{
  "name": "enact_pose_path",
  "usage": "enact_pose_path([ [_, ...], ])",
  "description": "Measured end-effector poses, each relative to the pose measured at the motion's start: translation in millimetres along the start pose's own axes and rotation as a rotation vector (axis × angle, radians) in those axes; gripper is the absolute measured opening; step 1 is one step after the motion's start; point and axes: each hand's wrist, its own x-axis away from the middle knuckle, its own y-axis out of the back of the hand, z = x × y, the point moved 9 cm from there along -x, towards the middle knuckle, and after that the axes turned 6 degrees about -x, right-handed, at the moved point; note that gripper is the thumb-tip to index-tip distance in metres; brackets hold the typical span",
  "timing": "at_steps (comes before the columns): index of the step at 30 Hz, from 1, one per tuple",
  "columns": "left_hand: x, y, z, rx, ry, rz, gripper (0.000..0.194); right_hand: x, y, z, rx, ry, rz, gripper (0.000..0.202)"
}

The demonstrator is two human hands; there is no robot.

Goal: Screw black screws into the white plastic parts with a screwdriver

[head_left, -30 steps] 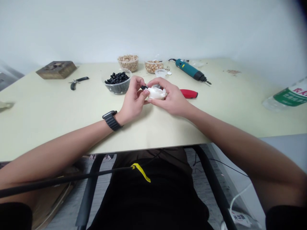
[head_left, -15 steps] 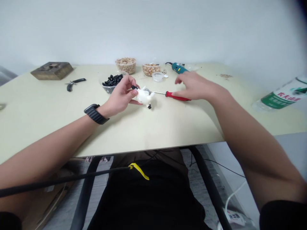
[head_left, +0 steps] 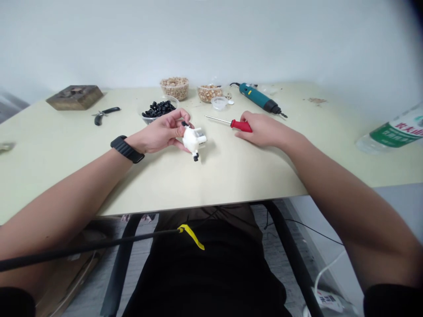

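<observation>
A small white plastic figure with black end pieces [head_left: 191, 140] is pinched in the fingers of my left hand [head_left: 165, 133], just above the table. Short white pegs stick out of its right side. My right hand [head_left: 262, 127] is wrapped around the red handle of a screwdriver [head_left: 242, 126]. The screwdriver's thin metal shaft points left, toward the back of the figure, and does not touch it. Behind my left hand stands a clear bowl of small black parts [head_left: 159, 109].
At the back are two tubs of small tan pieces [head_left: 175, 88] [head_left: 209, 93], a small clear cup [head_left: 219, 103] and a green rotary tool [head_left: 259, 97]. Pliers [head_left: 105, 114] and a wooden block [head_left: 75, 97] lie left. A large plastic bottle [head_left: 393, 132] lies at right.
My right hand has closed around the screwdriver handle, which it was reaching over before. My left hand has shifted slightly left and turned the white figure.
</observation>
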Motion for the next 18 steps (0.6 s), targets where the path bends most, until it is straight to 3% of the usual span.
enact_pose_path([
  [7, 3.4, 2.0, -4.0, 0.007, 0.018, 0.069, 0.056, 13.4, 41.3, 18.3, -0.326, 0.165, -0.210, 0.038],
  [18, 4.1, 3.0, -7.8, -0.043, 0.004, 0.062, 0.054, 10.5, 28.7, 31.1, -0.333, 0.269, -0.203, 0.031],
])
